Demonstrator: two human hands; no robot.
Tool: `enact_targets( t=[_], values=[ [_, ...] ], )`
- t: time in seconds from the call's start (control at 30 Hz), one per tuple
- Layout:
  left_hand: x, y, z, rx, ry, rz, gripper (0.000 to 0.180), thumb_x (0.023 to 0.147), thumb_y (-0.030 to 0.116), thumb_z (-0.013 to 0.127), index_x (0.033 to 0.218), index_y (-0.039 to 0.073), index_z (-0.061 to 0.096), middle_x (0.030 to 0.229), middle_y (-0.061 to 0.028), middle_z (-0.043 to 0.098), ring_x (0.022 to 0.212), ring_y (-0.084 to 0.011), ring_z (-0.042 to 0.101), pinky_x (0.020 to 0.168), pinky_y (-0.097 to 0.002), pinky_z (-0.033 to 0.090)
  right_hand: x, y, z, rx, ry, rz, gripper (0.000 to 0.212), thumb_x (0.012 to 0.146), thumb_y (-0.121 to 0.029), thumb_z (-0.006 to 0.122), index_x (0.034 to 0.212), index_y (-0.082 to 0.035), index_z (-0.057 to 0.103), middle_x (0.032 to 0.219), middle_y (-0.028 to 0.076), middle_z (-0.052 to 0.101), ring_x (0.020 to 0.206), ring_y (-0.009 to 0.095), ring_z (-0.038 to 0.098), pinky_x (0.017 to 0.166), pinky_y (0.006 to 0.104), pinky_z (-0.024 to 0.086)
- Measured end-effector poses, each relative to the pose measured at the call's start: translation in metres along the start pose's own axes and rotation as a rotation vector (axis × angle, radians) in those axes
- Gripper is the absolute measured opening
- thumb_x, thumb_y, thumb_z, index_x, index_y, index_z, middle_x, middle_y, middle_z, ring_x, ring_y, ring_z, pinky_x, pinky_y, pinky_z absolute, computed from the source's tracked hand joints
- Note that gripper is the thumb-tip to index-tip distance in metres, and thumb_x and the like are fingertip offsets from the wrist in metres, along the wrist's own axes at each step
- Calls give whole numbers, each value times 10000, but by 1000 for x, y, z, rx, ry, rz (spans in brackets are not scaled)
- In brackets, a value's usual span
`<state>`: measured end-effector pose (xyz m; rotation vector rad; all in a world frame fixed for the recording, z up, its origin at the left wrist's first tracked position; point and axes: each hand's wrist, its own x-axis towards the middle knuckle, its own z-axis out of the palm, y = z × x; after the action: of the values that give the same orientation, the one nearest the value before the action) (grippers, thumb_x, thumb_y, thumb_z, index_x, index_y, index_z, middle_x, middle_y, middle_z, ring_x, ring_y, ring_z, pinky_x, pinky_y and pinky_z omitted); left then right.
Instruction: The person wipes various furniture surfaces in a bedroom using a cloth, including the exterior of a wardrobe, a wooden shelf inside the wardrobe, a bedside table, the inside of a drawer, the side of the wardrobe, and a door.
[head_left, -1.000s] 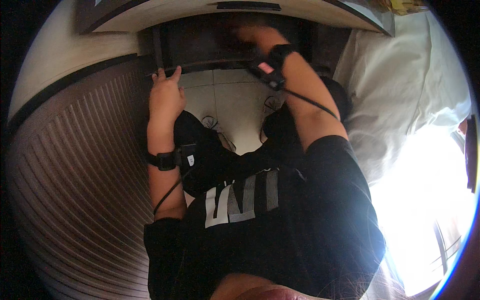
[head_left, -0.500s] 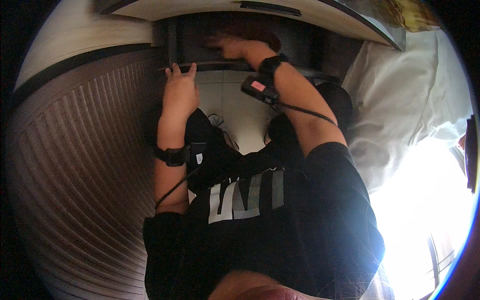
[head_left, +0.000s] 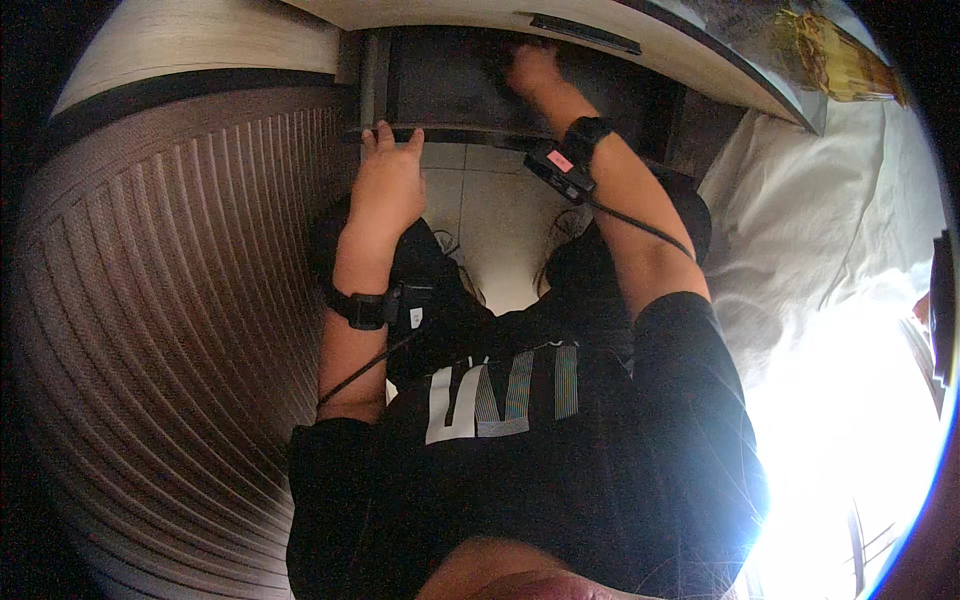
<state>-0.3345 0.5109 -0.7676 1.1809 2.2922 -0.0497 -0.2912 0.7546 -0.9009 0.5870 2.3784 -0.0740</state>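
Straight ahead, drawer (head_left: 440,85) lies crosswise, long axis left to right. Left hand (head_left: 390,185) at drawer's near rim (head_left: 480,134), toward left end: fingers parted, tips on rim, unclenched. Right hand (head_left: 535,72) inside drawer, past near rim, closer to far side, so deeper of two; fingertips lost in shadow, cannot tell if grasping.

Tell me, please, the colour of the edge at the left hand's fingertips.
The edge looks black or nearly black; the head view shows it best.
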Motion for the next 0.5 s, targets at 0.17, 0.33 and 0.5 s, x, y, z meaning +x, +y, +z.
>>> enact_targets(
  t=[0.17,0.33,0.5],
  values=[
    [4,4,-3,-63,23,81,542,773,110,593,1294,76,445,1326,-334,317,1230,-488,316,1006,-443,343,6,-54,-23,1602,551,-192,613,783,-365,654,1260,-28,466,1246,225,485,1189,377,424,984,377,361],
    [4,4,-1,-23,50,94,539,766,120,609,1278,58,454,1324,-338,316,1225,-495,317,1002,-444,346,-3,-100,-38,1205,462,-268,621,776,-326,664,1291,-103,399,1328,251,359,1194,429,375,964,458,365],
    [-2,-4,0,-76,30,67,553,756,120,627,1278,63,454,1332,-332,307,1230,-493,310,1005,-443,342,-32,-90,-28,972,50,-694,527,800,-292,629,1266,-141,432,1264,211,453,1156,368,439,962,425,367]
  ],
)
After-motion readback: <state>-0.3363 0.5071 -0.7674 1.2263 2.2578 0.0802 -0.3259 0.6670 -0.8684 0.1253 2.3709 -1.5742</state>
